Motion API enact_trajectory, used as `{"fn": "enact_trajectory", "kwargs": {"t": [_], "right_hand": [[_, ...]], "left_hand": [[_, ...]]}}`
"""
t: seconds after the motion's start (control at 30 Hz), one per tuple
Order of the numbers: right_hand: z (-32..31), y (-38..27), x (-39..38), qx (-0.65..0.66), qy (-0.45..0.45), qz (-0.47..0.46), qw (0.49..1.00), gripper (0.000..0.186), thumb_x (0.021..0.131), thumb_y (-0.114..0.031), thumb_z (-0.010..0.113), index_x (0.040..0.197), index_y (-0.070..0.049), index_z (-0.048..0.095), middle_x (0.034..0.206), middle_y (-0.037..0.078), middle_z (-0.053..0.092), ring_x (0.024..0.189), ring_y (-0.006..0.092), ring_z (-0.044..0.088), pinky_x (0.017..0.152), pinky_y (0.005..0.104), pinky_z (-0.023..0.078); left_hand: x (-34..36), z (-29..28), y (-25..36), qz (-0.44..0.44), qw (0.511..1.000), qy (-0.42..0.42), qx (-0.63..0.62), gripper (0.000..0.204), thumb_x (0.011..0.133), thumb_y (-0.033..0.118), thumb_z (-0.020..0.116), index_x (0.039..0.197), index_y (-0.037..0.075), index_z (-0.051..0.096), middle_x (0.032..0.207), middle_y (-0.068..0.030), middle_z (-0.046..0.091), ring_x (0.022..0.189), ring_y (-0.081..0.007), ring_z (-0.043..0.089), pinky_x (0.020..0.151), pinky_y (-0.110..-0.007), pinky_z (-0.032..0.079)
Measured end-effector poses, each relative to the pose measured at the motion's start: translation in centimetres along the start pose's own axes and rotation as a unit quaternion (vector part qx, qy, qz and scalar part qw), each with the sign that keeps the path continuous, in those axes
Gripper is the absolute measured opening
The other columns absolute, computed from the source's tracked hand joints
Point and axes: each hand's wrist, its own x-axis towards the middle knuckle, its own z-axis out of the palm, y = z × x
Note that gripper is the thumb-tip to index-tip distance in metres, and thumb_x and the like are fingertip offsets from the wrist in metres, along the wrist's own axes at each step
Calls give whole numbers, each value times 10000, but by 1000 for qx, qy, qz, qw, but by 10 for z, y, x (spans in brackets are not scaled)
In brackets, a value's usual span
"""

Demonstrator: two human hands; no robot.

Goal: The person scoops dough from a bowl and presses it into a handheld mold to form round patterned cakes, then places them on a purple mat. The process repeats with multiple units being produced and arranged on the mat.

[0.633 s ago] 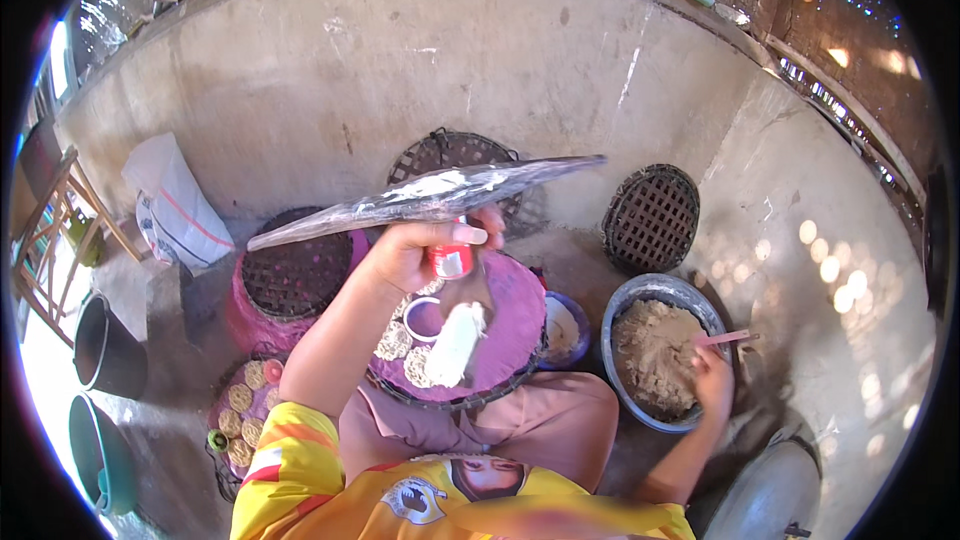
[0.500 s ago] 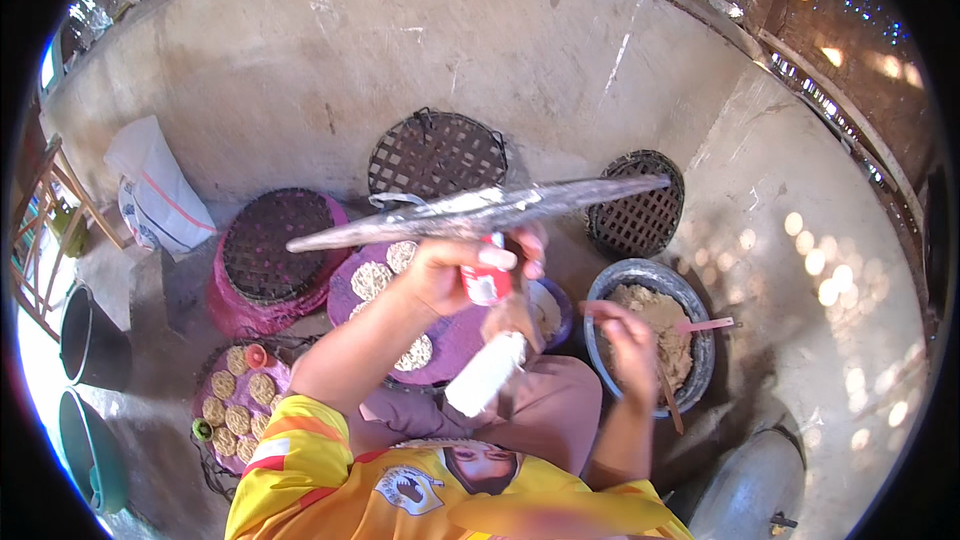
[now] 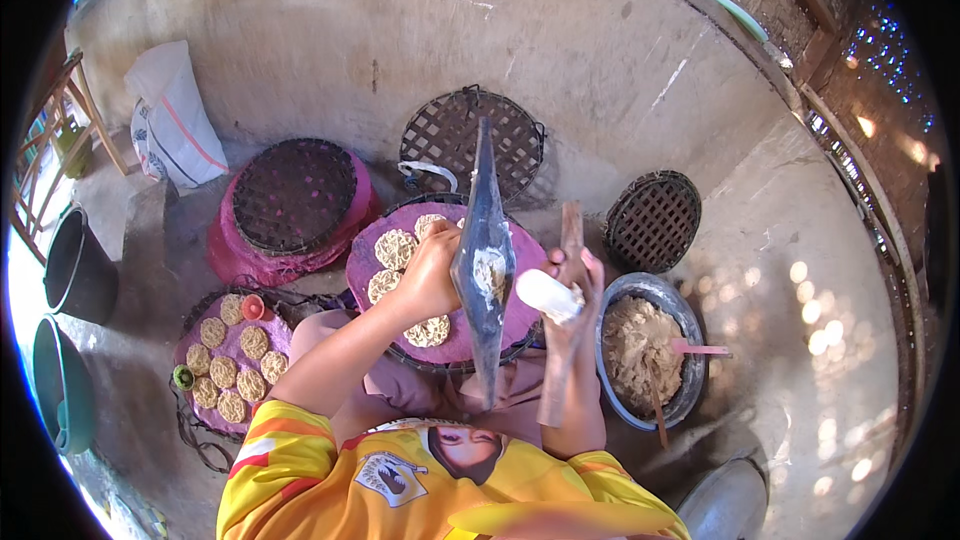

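Note:
My left hand (image 3: pixel 428 275) is closed on the long dark wooden press body (image 3: pixel 487 205), which stands on end, wide in the middle and tapered at both ends. Pale dough fills the round hole at its centre; my fingertips are hidden behind it. To its right, my right hand (image 3: pixel 592 290) grips a wooden plunger (image 3: pixel 548 297) by its crosswise handle, its white rounded end pointing left toward the press. The two parts are apart. Below them, coiled noodle-like dough rounds (image 3: pixel 395 249) lie on a purple cloth (image 3: pixel 455 332) over a round tray at my lap.
At right stands a basin (image 3: pixel 697 380) of crumbly dough with a pink handle and a wooden stick in it. Lower left, another tray (image 3: pixel 236 340) holds several rounds. Woven baskets (image 3: pixel 652 222) lean on the curved wall; buckets (image 3: pixel 82 265) and a white sack (image 3: pixel 178 115) stand left.
The press body has turned from lying across to standing on end, and its red-and-white underside cylinder is now hidden. My right hand has left the basin's edge and taken hold of the plunger.

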Motion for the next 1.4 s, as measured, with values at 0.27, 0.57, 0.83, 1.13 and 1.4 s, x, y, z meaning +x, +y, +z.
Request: {"fn": "enact_trajectory", "kwargs": {"t": [0.27,0.57,0.83,1.13,1.4], "right_hand": [[46,22,2,-328,144,-304,883,520,808,-116,538,1306,-20,423,804,55,556,667,99,520,609,213,440],[40,54,-11,-478,2,-407,778,656,811,-86,524,1380,1,210,1034,123,512,926,162,484,830,308,403],[58,-17,27,-332,-116,-49,935,941,704,-370,671,1442,-200,113,1159,215,463,1042,359,500,921,488,405],[74,-66,68,-280,-97,-52,954,895,707,-398,634,1438,-227,145,1074,187,473,1048,385,492,884,507,419],[9,-15,133,-250,-42,200,946,728,713,-291,606,1363,-151,308,1160,269,457,977,353,514,881,473,425]], "left_hand": [[-9,-15,-13,81,968,-53,232,318,587,164,651,862,16,591,817,-89,592,812,-244,580,873,-421,348],[-29,-8,-20,88,956,-177,216,287,582,159,646,828,24,588,806,-82,593,797,-223,591,869,-369,369],[-23,24,-23,-11,981,-138,135,403,646,104,640,1041,49,580,1052,-119,546,1038,-271,517,984,-427,288],[-68,94,21,-274,390,-208,-854,967,739,782,318,1339,23,324,1238,-202,481,1145,-318,488,934,-414,410],[-88,109,13,-232,132,-200,-943,1163,597,886,380,1399,52,263,1245,-206,491,1132,-323,507,867,-400,443]]}}
